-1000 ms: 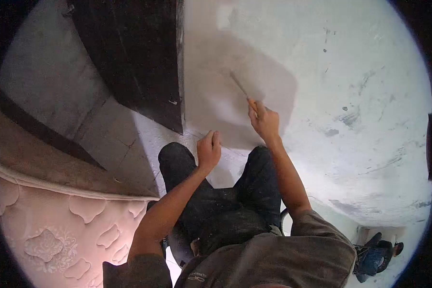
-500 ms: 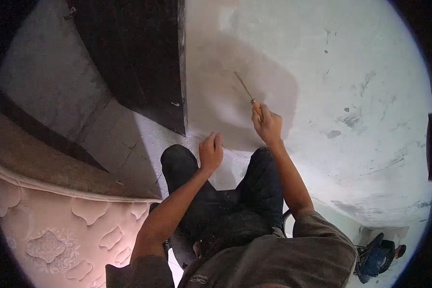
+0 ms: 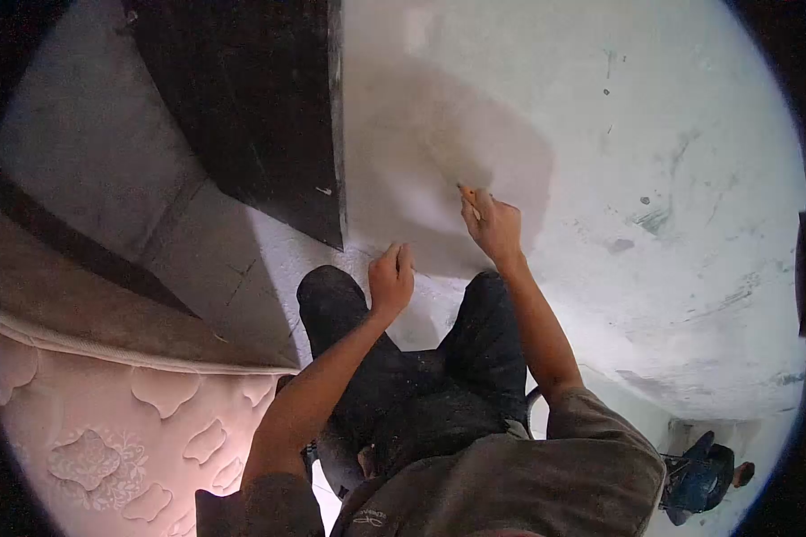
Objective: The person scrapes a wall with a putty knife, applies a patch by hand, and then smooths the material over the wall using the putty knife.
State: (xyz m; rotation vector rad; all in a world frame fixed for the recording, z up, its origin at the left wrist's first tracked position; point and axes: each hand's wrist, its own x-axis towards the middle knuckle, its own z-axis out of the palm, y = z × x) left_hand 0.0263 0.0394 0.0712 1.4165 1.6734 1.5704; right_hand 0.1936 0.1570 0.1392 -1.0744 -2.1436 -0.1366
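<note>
My right hand (image 3: 494, 225) is closed around the wooden handle of a thin-bladed tool (image 3: 472, 201), held up in front of the pale wall (image 3: 600, 179). Its slim metal blade barely shows against the plaster, pointing up and left. Lower and further left, my left hand (image 3: 391, 277) is curled with the thumb up, above my left knee. What lies inside those curled fingers, if anything, is hidden. A shadow falls on the wall around the tool.
A dark panel (image 3: 260, 116) with a pale edge stands left of the wall. At lower left lies a pink quilted mattress (image 3: 134, 430); tiled floor (image 3: 228, 259) shows beyond it. Scuffs mark the wall. Another person (image 3: 703, 474) is at lower right.
The tool has turned in my right hand, so its blade, plainly seen before as a thin dark line, is now faint. My right hand has shifted slightly left. My left hand is nearly unmoved.
</note>
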